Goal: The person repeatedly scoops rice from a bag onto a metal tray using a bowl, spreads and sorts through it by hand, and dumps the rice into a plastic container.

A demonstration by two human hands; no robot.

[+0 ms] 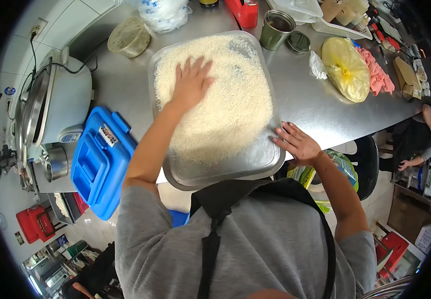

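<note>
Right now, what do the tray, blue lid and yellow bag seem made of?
Tray: probably metal, satin; its bare grey end reflects softly. Blue lid: likely moulded plastic, semi-gloss, by its even colour and rounded ridges. Yellow bag: apparently thin plastic film, shiny and creased.

The palm of the left hand (pixel 190 85) is turned down out of sight, and it covers the rice (pixel 220 109) directly beneath it. The underside of the right hand (pixel 299 145) is hidden too, so how firmly it meets the tray (pixel 190 175) cannot be told. Beyond the left hand, the top edge cuts off a plastic bag (pixel 164 15). To its left, the writing on the label (pixel 108 135) of the blue lid (pixel 87 172) is too small to read. Right of the right hand, a co-worker (pixel 409 139) is blurred and partly cut off by the dark border, while the right forearm (pixel 339 192) partly hides a green bag (pixel 347 167)
</note>
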